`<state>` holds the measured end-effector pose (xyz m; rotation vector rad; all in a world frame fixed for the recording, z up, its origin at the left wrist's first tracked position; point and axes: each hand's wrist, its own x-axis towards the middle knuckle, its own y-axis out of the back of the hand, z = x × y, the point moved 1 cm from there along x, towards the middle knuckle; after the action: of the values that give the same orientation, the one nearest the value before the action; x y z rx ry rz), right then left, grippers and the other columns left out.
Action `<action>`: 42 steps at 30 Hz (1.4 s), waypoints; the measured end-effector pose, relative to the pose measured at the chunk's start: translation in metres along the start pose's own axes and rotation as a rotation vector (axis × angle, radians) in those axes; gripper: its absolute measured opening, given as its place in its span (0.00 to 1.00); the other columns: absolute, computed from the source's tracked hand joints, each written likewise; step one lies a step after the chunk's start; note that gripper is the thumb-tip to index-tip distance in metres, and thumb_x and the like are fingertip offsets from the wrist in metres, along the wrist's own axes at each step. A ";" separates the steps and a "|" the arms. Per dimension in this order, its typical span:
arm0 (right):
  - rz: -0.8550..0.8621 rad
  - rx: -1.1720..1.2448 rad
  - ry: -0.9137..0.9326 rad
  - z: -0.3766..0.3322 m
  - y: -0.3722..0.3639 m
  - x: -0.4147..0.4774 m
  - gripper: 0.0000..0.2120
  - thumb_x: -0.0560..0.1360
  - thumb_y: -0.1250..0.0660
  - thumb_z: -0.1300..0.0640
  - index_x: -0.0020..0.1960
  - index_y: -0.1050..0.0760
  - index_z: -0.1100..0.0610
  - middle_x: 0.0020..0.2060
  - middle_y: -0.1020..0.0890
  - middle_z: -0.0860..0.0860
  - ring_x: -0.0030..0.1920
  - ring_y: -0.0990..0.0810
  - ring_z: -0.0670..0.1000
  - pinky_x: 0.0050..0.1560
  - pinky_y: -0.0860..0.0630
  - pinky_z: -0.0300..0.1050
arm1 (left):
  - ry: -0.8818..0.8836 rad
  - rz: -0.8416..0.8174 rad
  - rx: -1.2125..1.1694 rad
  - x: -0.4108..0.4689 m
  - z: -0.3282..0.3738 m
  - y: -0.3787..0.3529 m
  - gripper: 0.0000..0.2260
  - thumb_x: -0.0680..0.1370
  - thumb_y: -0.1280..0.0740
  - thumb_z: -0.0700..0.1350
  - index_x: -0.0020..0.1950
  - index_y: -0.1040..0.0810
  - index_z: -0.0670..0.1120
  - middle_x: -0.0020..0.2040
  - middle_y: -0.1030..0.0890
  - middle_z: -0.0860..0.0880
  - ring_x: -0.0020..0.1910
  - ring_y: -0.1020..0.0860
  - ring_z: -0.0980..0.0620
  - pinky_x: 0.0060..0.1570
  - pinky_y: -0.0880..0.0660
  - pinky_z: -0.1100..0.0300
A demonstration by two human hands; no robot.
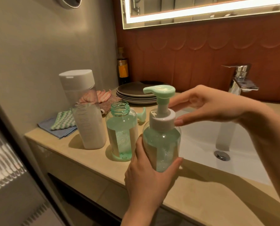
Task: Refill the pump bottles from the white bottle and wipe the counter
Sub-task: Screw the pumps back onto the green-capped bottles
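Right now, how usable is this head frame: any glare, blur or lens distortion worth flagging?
Head view: the lit mirror strip burns out to white at the top; wide-angle bending bows the counter edge and left wall; the right hand is slightly smeared by motion near the pump bottle, while the left hand gripping it stays fairly sharp; warm dim light casts soft shadows beside the white bottle.

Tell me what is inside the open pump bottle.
The open pump bottle holds pale green liquid to roughly two thirds, with fine bubbles low down. A label on its wall hides part of the contents.
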<state>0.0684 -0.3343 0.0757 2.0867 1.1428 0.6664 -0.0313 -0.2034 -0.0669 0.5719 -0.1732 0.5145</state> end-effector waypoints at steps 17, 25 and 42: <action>0.314 -0.004 -0.066 -0.006 -0.045 0.028 0.34 0.55 0.28 0.36 0.57 0.22 0.50 0.49 0.22 0.37 0.48 0.24 0.36 0.45 0.25 0.30 | 0.042 0.007 -0.026 0.003 0.003 -0.001 0.49 0.63 0.27 0.66 0.75 0.52 0.60 0.66 0.28 0.53 0.63 0.28 0.47 0.59 0.29 0.55; 0.338 -0.286 -0.084 -0.016 -0.046 0.027 0.44 0.52 0.35 0.23 0.51 0.21 0.58 0.49 0.19 0.52 0.48 0.23 0.48 0.50 0.24 0.46 | 0.028 0.013 -0.063 0.004 0.001 -0.003 0.47 0.62 0.26 0.65 0.70 0.54 0.65 0.67 0.29 0.56 0.63 0.28 0.49 0.60 0.28 0.55; 0.182 0.337 0.084 -0.002 -0.054 0.029 0.09 0.65 0.24 0.55 0.41 0.23 0.53 0.46 0.16 0.55 0.59 0.22 0.52 0.57 0.25 0.40 | 0.041 0.045 0.003 -0.002 0.002 -0.002 0.47 0.63 0.28 0.66 0.73 0.51 0.58 0.68 0.30 0.52 0.65 0.30 0.47 0.60 0.31 0.56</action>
<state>0.0528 -0.2871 0.0400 2.4912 1.1863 0.6903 -0.0318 -0.2066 -0.0662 0.5613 -0.1463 0.5698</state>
